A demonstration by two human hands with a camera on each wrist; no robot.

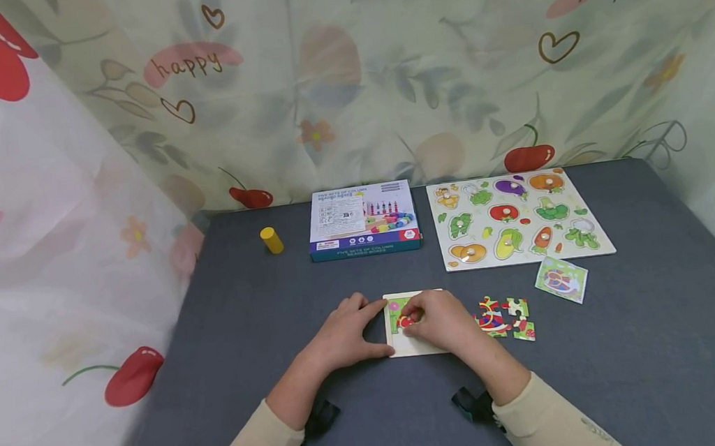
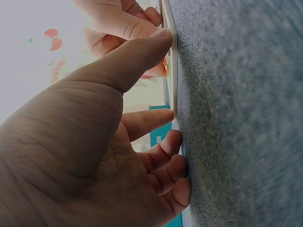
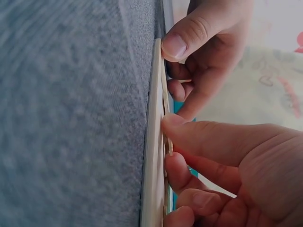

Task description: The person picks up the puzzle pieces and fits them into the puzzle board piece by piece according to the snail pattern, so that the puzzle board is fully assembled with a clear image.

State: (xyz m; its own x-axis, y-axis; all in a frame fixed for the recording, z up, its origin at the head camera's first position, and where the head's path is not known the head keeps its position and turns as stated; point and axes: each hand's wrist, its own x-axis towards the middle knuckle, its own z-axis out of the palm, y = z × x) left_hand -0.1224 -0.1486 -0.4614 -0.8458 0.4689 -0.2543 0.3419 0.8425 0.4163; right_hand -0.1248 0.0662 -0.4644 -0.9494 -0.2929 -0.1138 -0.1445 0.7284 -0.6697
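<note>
A small square puzzle board [image 1: 408, 346] with a pale wooden frame lies on the table. A green and pink piece [image 1: 393, 307] sits in its upper left. My left hand [image 1: 345, 332] braces the board's left side, index fingertip by the upper corner and thumb by the lower one. Over the board, my right hand [image 1: 439, 320] pinches a red jigsaw piece [image 1: 406, 321] between thumb and fingers. The right wrist view shows the thin edge of this piece [image 3: 170, 147] close over the board; the hand hides the board's right part from above.
Right of the board lie several loose jigsaw pieces [image 1: 519, 307]. Beyond them are a picture card [image 1: 561, 280] and a vegetable peg board [image 1: 451, 261]. At the back stand a boxed bead set [image 1: 364, 221] and a yellow cylinder [image 1: 272, 240]. A patterned curtain [image 1: 349, 111] encloses the table.
</note>
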